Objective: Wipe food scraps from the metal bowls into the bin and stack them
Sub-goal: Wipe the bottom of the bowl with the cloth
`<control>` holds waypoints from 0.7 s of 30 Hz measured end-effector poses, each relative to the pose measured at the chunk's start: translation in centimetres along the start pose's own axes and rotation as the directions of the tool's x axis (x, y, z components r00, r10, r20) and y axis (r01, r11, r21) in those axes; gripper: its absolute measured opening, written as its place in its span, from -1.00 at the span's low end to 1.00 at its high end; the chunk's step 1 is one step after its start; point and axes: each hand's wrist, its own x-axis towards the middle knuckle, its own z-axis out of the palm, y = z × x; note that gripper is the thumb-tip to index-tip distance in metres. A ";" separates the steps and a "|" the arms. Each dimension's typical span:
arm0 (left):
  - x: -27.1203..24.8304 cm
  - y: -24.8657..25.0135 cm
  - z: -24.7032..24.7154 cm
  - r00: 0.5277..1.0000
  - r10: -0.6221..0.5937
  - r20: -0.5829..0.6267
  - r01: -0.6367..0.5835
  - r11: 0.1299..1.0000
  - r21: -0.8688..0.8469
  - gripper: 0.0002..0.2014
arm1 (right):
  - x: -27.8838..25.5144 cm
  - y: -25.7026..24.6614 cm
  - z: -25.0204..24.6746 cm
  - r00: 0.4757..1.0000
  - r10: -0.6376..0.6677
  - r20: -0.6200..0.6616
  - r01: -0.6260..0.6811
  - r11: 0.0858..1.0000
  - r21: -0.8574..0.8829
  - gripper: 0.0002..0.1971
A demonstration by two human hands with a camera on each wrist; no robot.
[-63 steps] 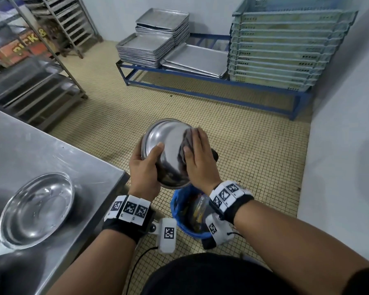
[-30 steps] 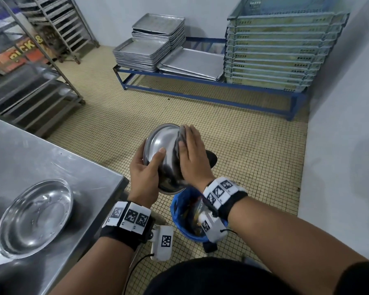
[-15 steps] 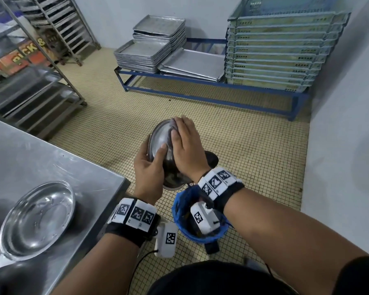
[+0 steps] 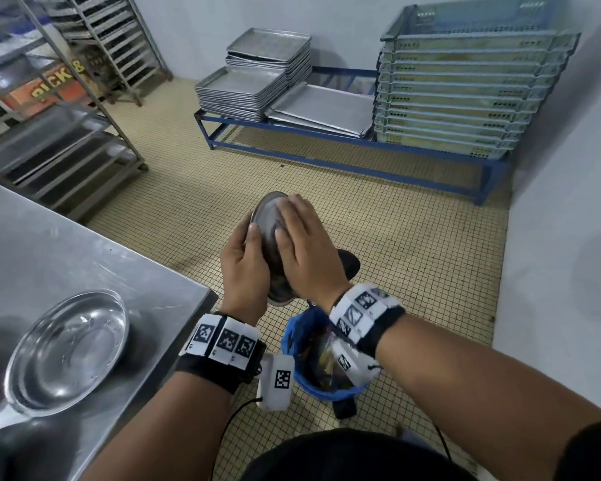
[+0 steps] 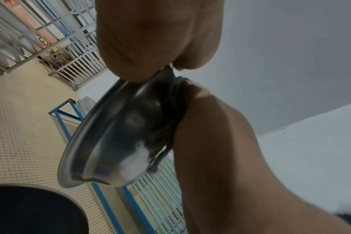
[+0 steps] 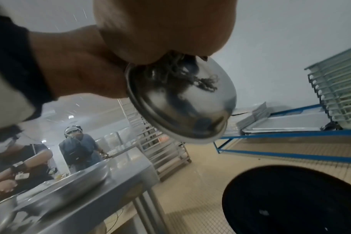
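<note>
The metal bowl point(image 4: 269, 237) is held up in the air, just above the blue bin point(image 4: 321, 373), at about 12 o'clock from it. The bowl is tipped on its edge. In the head view its rim runs from 12 o'clock down to 6 o'clock. Which way its open side faces is hard to tell, as the hands hide most of it.

The left hand point(image 4: 245, 272) grips the bowl's rim, with the thumb on the near side. The right hand point(image 4: 306, 251) lies flat with fingers straight, pressing a dark rag point(image 5: 170, 126) against the bowl. The rag shows only as a frayed edge in the wrist views.

A second bowl point(image 4: 68, 348) sits open side up on the steel table point(image 4: 84, 244), at 9 o'clock from the bin.

At 10 o'clock, behind a rack point(image 4: 59, 147), an orange sign point(image 4: 54, 83) reads "PICK" and "8". The rest is cut off.

The bin's inside is mostly hidden by the right wrist.
</note>
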 end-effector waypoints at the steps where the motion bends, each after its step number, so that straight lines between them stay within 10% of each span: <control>1: 0.3 0.2 -0.1 1.000 -0.002 -0.015 0.002 1.000 0.000 -0.68 | -1.3 0.1 0.3 0.997 -0.076 0.011 0.076 0.997 -0.028 -0.44; 4: 0.4 0.0 -0.6 1.000 0.008 -0.007 -0.008 1.000 0.023 -0.66 | -2.6 0.2 1.0 0.990 -0.136 0.047 0.138 0.989 -0.053 -0.45; 11: -0.6 0.1 -0.4 0.998 0.059 0.029 -0.061 0.997 0.054 -0.71 | 3.4 1.0 -1.4 0.970 0.243 0.014 -0.242 0.954 0.177 -0.55; 17: 0.3 0.2 -1.1 0.994 0.106 0.005 -0.106 0.994 0.040 -0.71 | 0.6 1.3 -0.3 0.983 -0.177 -0.043 0.176 0.984 -0.022 -0.50; 21: -0.2 0.6 -1.7 0.993 0.118 -0.023 -0.118 0.992 -0.046 -0.75 | 2.0 2.6 -2.3 0.966 0.259 0.005 -0.248 0.922 0.299 -0.51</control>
